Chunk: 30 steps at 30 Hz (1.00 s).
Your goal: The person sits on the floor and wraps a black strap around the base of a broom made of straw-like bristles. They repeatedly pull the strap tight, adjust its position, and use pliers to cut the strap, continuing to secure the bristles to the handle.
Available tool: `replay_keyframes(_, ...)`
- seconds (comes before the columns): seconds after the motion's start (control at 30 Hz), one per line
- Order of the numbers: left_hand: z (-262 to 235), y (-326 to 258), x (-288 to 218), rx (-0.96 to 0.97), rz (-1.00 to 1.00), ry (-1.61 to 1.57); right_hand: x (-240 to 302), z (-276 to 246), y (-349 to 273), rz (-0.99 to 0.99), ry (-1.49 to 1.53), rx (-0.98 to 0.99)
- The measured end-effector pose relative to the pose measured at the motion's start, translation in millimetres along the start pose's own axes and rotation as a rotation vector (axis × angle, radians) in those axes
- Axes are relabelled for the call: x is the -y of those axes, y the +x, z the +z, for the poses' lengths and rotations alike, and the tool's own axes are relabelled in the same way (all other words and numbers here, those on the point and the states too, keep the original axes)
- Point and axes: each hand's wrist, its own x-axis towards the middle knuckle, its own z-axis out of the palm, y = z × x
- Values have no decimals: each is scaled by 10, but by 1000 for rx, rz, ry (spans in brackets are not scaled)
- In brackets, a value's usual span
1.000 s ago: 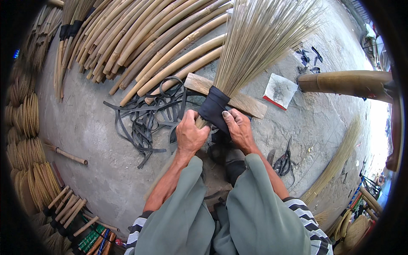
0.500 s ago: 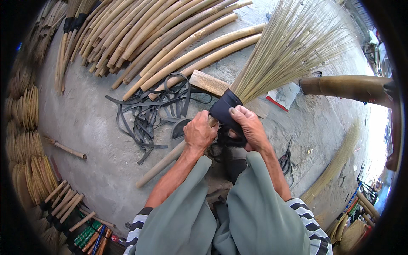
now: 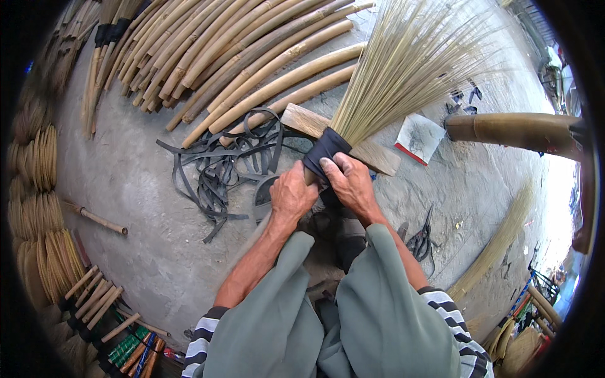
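A broom of fine straw-coloured bristles slants up and to the right from my hands. A wide black rubber strip is wrapped around its neck where the bristles meet the handle. My left hand is closed around the handle just below the wrap, and the handle's lower part is smeared along my left forearm. My right hand pinches the black strip at the wrap's lower right side, thumb and fingers pressed on it. The strip's loose end is mostly hidden under this hand.
Bamboo poles lie stacked at the far left. Black rubber strips are tangled near a wooden block. Scissors lie right of my knee. A thick bamboo post and a straw bundle are at right.
The broom and both hands have shifted left. My right hand has come up over the strip, which now lies closer around the neck. The lower handle has become blurred.
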Motion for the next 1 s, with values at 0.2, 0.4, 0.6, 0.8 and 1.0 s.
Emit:
replay_keyframes(0.2,48,-1,72,45,-52,64,190,-14,-55,431,633,144)
replay_keyframes(0.4,35,2,18,12,-53,95,414,-132,-139,625,1263,80)
replay_keyframes(0.6,-53,-6,-2,33,-62,56,510,-196,-263,689,1333,3)
replay_keyframes(0.8,-30,32,45,27,-30,56,627,-245,-374,643,1311,31)
replay_keyframes(1.0,-48,78,180,42,13,-15,360,-215,-327,495,830,68)
